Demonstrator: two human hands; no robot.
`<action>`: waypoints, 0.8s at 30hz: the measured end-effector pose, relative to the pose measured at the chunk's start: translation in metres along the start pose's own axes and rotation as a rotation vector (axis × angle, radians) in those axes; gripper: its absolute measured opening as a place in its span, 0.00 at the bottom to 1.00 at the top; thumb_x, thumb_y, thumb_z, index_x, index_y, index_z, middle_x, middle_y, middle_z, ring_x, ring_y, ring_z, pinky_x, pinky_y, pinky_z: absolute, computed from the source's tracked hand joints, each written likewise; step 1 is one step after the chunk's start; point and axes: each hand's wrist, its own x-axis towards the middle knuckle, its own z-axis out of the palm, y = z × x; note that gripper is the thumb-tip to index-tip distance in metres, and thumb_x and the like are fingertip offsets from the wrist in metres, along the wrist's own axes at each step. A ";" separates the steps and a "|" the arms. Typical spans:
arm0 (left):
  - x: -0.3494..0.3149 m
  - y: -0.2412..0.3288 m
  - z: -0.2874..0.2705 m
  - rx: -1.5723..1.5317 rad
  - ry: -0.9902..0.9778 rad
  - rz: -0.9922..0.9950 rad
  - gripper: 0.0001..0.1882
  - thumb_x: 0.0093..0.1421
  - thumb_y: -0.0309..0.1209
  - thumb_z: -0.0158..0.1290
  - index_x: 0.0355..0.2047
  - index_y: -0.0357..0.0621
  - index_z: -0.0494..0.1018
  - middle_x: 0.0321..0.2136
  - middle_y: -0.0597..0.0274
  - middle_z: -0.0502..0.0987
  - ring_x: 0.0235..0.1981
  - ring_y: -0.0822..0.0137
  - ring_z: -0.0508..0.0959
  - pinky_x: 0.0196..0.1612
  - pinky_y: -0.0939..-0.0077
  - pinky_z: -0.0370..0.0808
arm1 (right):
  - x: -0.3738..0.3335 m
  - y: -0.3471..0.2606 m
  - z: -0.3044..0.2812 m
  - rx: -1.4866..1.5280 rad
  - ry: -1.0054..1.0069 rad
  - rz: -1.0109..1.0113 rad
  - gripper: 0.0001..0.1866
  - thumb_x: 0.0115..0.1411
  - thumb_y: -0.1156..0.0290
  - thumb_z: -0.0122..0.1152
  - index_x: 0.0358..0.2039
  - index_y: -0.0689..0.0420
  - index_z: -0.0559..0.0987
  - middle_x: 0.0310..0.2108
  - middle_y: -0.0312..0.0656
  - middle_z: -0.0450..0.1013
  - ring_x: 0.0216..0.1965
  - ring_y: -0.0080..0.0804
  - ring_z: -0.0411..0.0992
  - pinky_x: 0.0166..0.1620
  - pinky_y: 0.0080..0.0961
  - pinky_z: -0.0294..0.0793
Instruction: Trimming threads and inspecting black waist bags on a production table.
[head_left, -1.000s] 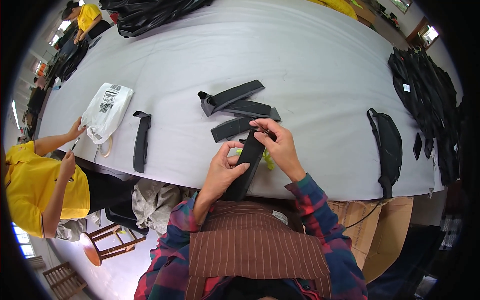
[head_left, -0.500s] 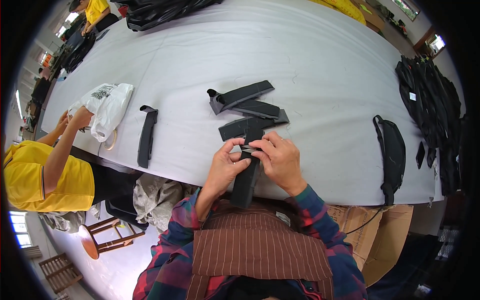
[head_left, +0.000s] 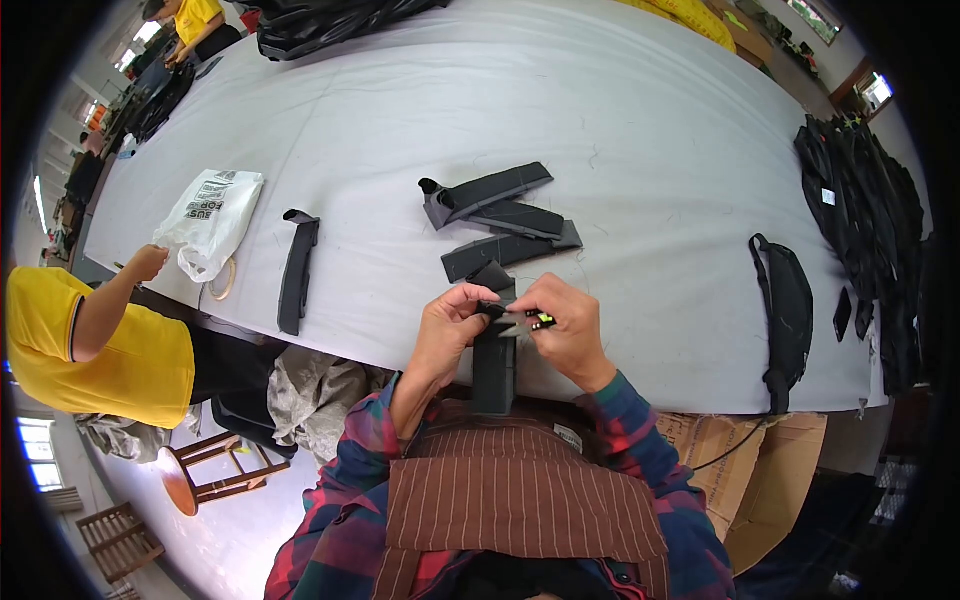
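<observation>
A long black fabric strip [head_left: 493, 375] lies upright in front of me, its near end at the table's edge. My left hand [head_left: 446, 328] pinches a folded part of it between thumb and fingertips. In my right hand [head_left: 570, 328] is a pair of small thread snips [head_left: 541, 321] with a yellow-green spot, its metal blades pointing left, close to the pinched fabric. Whether the blades touch the cloth I cannot tell. Just beyond my hands several similar black strips [head_left: 512, 217] lie in a loose pile.
Another black strip [head_left: 297, 275] lies to the left, near a white plastic bag [head_left: 215, 215]. A person in yellow [head_left: 110, 340] stands at the left edge. On the right are a black waist bag [head_left: 785, 315] and heaped black garments [head_left: 860, 230]; a cardboard box [head_left: 770, 480] sits below.
My right hand has turned, so the snips show more plainly. The fabric strip's far end now folds over near my left fingers. The co-worker's hand has left the plastic bag.
</observation>
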 end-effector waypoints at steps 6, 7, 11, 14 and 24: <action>-0.006 0.041 0.017 -0.461 -0.004 -0.099 0.16 0.62 0.33 0.49 0.48 0.39 0.68 0.29 0.67 0.76 0.30 0.78 0.76 0.32 0.81 0.75 | -0.006 0.006 -0.001 -0.226 0.068 -0.381 0.18 0.30 0.79 0.64 0.27 0.48 0.80 0.24 0.32 0.70 0.19 0.28 0.68 0.22 0.25 0.61; -0.002 0.044 0.024 -0.400 0.032 -0.108 0.16 0.62 0.34 0.50 0.48 0.39 0.69 0.28 0.70 0.74 0.27 0.81 0.74 0.29 0.83 0.73 | -0.007 0.007 0.000 -0.202 0.076 -0.376 0.16 0.33 0.77 0.63 0.28 0.48 0.80 0.24 0.31 0.70 0.20 0.29 0.68 0.23 0.26 0.61; 0.002 0.024 0.006 -0.231 0.167 -0.074 0.16 0.58 0.25 0.52 0.47 0.38 0.71 0.26 0.73 0.71 0.23 0.83 0.67 0.22 0.89 0.62 | -0.008 0.010 0.013 -0.217 -0.012 -0.279 0.14 0.38 0.76 0.62 0.28 0.44 0.80 0.25 0.31 0.71 0.23 0.31 0.69 0.26 0.27 0.65; 0.001 0.019 -0.006 -0.286 0.146 0.012 0.16 0.59 0.22 0.51 0.48 0.34 0.69 0.33 0.63 0.76 0.29 0.76 0.76 0.29 0.83 0.75 | -0.001 0.000 0.008 -0.076 -0.077 -0.135 0.11 0.47 0.70 0.64 0.34 0.48 0.80 0.26 0.33 0.71 0.26 0.35 0.70 0.30 0.28 0.67; 0.006 0.026 0.004 -0.239 0.091 0.044 0.17 0.58 0.20 0.52 0.49 0.33 0.68 0.36 0.58 0.77 0.31 0.73 0.78 0.32 0.81 0.77 | 0.036 0.003 -0.039 0.233 0.158 0.083 0.16 0.57 0.71 0.60 0.48 0.54 0.76 0.24 0.32 0.69 0.25 0.19 0.64 0.30 0.18 0.65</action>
